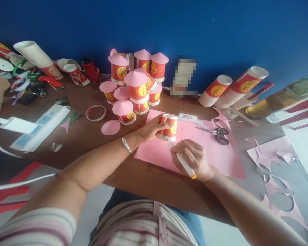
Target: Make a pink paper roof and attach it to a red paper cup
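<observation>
Here, near the middle of the frame, a red paper cup (167,127) is held upside down on a pink paper sheet (220,153) by the left hand (151,130), whose grip is wrapped around the cup's left side with the thumb across its top edge. Just below and right of the cup, a white pen (182,162) with an orange end is pinched in the closed grip of the right hand (192,159), its tip set against the sheet close beside the cup's base. The sheet is laid on the brown bench (143,177). A pair of scissors (217,132) is seen lying on the sheet to the right of the cup, and a white tube (188,117) just above it. Above the cup, at upper centre, a cluster of red cups topped with pink paper cones (136,85) is stacked, with one loose pink cone (111,127) lying to the left. A white power strip (41,127) is placed at the left edge, and stacks of cups (231,89) are laid on their sides at upper right.
</observation>
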A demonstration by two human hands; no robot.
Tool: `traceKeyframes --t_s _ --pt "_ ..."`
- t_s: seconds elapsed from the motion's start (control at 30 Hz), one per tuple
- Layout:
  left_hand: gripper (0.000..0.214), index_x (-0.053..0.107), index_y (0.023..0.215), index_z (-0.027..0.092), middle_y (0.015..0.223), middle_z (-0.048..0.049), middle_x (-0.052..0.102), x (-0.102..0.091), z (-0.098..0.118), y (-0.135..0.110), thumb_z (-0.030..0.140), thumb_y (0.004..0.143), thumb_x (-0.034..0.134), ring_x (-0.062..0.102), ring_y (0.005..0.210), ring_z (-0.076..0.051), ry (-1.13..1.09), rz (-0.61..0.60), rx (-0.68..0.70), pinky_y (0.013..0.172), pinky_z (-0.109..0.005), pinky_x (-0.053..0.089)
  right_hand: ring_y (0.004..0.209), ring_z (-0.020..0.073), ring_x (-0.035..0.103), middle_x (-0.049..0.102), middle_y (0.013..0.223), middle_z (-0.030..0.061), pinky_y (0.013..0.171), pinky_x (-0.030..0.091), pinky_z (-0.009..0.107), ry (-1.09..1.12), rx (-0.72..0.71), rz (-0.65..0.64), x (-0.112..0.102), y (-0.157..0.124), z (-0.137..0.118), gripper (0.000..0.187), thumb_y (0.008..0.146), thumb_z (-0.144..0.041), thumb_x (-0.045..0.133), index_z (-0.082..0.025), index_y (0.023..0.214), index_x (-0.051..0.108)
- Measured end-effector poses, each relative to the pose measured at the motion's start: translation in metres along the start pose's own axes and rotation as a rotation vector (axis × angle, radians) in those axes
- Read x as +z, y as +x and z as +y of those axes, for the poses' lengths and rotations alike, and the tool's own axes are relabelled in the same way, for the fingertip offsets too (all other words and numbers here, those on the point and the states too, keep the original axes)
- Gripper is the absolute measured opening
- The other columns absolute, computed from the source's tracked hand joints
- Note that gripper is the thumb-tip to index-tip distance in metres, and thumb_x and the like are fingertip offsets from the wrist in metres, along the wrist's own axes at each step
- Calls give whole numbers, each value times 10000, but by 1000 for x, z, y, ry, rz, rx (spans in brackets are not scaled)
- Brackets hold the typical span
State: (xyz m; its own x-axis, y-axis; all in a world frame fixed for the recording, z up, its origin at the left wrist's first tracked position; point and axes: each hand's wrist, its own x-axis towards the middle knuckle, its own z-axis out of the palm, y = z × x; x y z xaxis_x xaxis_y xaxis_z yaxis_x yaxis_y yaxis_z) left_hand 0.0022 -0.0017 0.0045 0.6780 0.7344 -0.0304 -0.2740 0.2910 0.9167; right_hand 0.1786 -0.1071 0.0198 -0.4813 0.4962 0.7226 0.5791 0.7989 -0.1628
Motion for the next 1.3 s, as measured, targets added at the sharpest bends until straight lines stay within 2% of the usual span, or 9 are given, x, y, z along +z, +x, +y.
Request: traceKeyframes --t_s 0.87,1.03,1.3 --pt "390 633 1028 155 886 -23 651 -4 -6 2 403 797 828 624 792 -139 27 1 -11 713 -264 499 620 142 592 625 728 -1 600 514 278 -9 20 -10 0 0 3 202 890 -33 600 -212 977 564" --pt "406 639 1058 157 901 -28 654 -5 -7 3 402 796 830 623 807 -145 27 -3 -13 725 -269 499 630 149 605 622 722 -3 624 550 291 8 -2 22 -1 0 2 224 869 -20 612 -211 982 577" --pt "388 661 999 140 867 -32 645 -1 -2 2 416 783 826 601 791 -147 1 6 8 726 -273 477 637 149 628 620 706 -17 675 603 310 67 -46 34 2 -2 0 255 833 -4 626 -209 982 591"
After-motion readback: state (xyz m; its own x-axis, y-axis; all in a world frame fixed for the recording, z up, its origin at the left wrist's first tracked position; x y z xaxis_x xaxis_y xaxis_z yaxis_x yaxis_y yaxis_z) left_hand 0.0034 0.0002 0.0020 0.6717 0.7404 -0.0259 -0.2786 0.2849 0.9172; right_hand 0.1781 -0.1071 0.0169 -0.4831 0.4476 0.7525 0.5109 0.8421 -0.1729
